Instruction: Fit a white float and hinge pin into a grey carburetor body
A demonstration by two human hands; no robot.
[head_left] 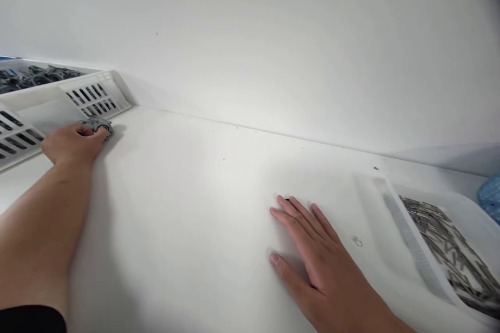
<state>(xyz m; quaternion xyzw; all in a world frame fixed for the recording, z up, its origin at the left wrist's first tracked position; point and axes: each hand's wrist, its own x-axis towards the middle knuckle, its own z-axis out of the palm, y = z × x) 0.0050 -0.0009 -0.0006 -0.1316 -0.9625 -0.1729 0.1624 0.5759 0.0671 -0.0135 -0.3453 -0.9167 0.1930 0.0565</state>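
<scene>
At the left, my left hand (pixel 74 143) grips a grey metal part (pixel 95 124) with a round opening, close to the slotted side of a white plastic basket (pixel 50 109). The fingers partly cover this part, so its full shape is hidden. My right hand (pixel 324 260) rests on the white table (pixel 195 208) with its fingers spread and nothing in them. A small dark speck shows between its fingertips. To the right of that hand stands a white tray (pixel 410 239) of thin metal pins (pixel 449 244).
Several dark grey parts (pixel 39 77) fill the basket at the left. A white wall (pixel 273 47) rises behind the table. Near the tray lie a small clear ring-like piece (pixel 357 241) and a dark crumb (pixel 375 168). Something blue (pixel 490 197) shows at the right edge.
</scene>
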